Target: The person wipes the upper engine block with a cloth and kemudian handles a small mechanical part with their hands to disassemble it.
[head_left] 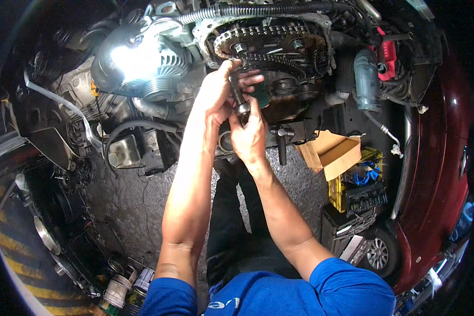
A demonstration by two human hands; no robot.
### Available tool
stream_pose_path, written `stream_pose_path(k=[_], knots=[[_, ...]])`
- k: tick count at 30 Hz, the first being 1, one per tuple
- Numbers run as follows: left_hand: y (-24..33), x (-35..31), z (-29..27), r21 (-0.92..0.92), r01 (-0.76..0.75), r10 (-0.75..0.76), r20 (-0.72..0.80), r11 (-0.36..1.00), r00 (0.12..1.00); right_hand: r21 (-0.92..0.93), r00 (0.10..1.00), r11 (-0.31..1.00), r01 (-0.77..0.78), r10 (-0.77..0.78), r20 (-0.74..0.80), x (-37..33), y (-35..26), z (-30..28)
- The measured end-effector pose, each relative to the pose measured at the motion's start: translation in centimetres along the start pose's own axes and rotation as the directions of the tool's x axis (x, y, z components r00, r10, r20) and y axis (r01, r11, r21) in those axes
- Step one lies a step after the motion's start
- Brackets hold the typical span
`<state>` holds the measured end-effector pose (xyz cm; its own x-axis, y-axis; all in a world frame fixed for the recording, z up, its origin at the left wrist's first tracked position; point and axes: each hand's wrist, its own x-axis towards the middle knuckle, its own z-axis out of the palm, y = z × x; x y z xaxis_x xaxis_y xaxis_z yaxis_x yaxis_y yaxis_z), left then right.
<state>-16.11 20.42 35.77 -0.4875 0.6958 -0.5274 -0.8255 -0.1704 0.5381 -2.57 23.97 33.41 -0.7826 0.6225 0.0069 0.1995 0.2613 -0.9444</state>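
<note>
A ratchet wrench (242,108) with a dark extension bar (236,88) is between my hands, just in front of the engine. My right hand (250,138) is closed around the ratchet, its round head showing above the fingers. Against the bar, my left hand (218,95) has its thumb side at the upper end and its fingers partly curled behind. Whether a socket sits on the tip is hidden by that hand. Past my fingertips, the engine's exposed timing chain (263,31) runs around two sprockets (298,43) with bolts at their centres.
A glaring work lamp (134,60) shines beside the alternator (174,66) on the left. Another ratchet-like tool (283,145) lies below the engine. To the right are an open cardboard box (332,152), a yellow crate (336,192) and a dark red car panel (432,174).
</note>
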Motion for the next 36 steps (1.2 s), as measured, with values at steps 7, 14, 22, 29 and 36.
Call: stream_pose_path(k=[7,14,22,29,36], knots=[[0.2,-0.4,0.4,-0.022,-0.029,0.029,0.003,0.999,1.0,0.038,0.998,0.997,-0.062,0.062,0.013,0.0,-1.6,-0.7],[0.4,-0.7,0.7,0.022,-0.031,0.03,0.013,0.999,0.999,0.015,0.996,0.996,-0.09,0.09,-0.007,-0.2,-1.5,-0.6],[0.5,-0.7,0.7,-0.016,-0.025,0.025,-0.002,1.0,1.0,-0.054,0.999,0.998,0.014,-0.016,-0.035,-0.4,-1.8,-0.9],[0.2,0.1,-0.3,-0.057,0.031,-0.028,0.055,0.998,0.998,0.146,0.988,0.978,-0.151,0.151,0.008,-0.3,-1.6,-0.6],[0.0,-0.3,-1.2,-0.132,0.063,-0.031,0.229,0.989,0.973,-0.022,0.998,1.0,0.017,-0.018,-0.06,-0.7,-0.8,-0.2]])
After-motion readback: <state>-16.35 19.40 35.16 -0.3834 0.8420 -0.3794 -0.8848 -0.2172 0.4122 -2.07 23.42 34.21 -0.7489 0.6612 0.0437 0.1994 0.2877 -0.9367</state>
